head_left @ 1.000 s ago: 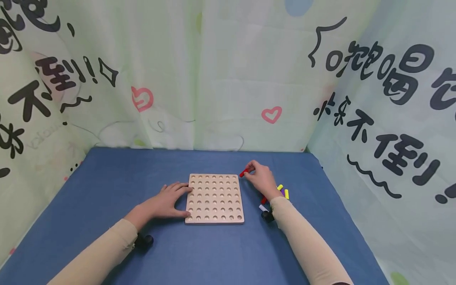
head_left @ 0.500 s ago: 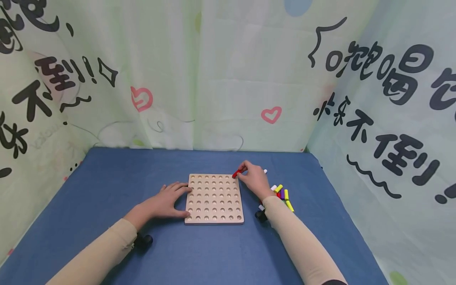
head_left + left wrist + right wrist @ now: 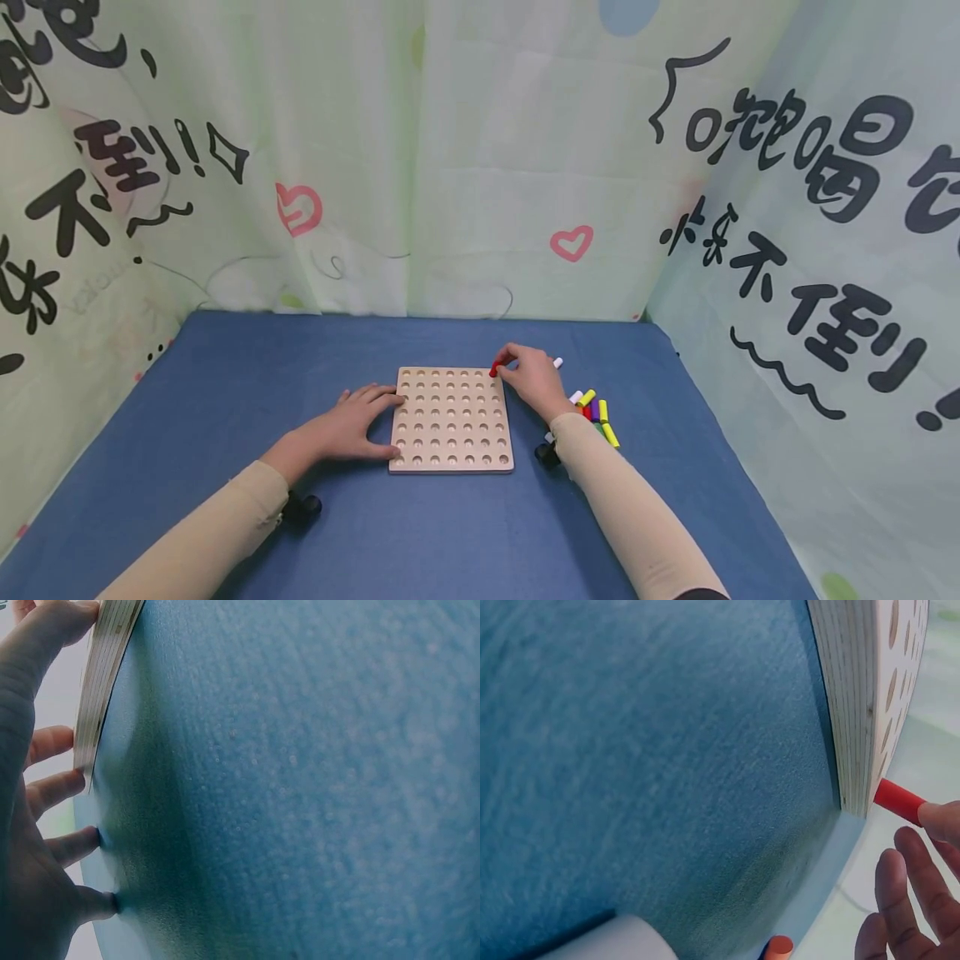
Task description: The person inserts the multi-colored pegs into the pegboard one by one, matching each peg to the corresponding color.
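A square wooden board (image 3: 453, 421) with rows of round holes lies flat on the blue cloth. My left hand (image 3: 348, 425) rests at its left edge, fingers spread; in the left wrist view the thumb and fingertips (image 3: 61, 787) touch the board's side and the cloth. Between thumb and finger, my right hand (image 3: 534, 379) pinches a red peg (image 3: 493, 369) over the far right corner hole. The right wrist view shows that red peg (image 3: 898, 801) with its lower end right at the board's top face, tilted.
Several coloured pegs lie in a loose pile right of the board, among them a yellow peg (image 3: 611, 434) and a purple peg (image 3: 595, 409). A white peg (image 3: 558, 362) lies apart, behind the right hand. A printed curtain (image 3: 450, 167) hangs behind the table.
My right hand has carried the red peg left onto the board's far right corner, and the peg has turned more upright. The left hand has stayed in place.
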A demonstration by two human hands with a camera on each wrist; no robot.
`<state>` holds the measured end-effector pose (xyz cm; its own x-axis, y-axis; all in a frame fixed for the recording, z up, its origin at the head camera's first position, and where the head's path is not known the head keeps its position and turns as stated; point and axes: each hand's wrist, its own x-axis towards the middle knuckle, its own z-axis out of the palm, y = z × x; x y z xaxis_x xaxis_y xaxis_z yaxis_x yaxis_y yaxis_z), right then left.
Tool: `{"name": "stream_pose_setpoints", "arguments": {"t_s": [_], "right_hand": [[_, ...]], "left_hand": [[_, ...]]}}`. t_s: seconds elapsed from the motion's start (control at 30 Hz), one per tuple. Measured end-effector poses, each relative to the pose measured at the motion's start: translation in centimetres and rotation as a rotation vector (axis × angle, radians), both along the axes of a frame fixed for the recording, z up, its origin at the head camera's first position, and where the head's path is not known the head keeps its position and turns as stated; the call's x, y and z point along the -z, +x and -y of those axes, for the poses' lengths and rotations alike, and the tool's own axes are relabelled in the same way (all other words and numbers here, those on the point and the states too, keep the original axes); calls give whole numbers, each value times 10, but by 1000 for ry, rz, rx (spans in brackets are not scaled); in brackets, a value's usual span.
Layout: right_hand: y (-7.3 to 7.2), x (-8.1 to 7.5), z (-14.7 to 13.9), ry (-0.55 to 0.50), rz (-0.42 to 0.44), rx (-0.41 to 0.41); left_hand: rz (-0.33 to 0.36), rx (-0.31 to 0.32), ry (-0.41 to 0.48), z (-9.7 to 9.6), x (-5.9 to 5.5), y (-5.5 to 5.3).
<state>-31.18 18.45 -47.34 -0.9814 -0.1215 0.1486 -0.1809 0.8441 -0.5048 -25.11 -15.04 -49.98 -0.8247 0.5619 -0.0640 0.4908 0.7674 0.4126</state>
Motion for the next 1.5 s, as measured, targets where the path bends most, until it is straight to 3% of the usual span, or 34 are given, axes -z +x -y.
{"name": "stream_pose_setpoints", "arguments": {"t_s": [0.67, 1.2, 1.5], "right_hand": [[2, -1, -7, 13, 1, -15], [18, -18, -39, 43, 57, 20], [29, -26, -56, 111, 99, -11]], "left_hand": [[-4, 5, 2, 2, 0, -1], [9, 18, -8, 1, -1, 0], [5, 19, -4, 2, 0, -1]]}}
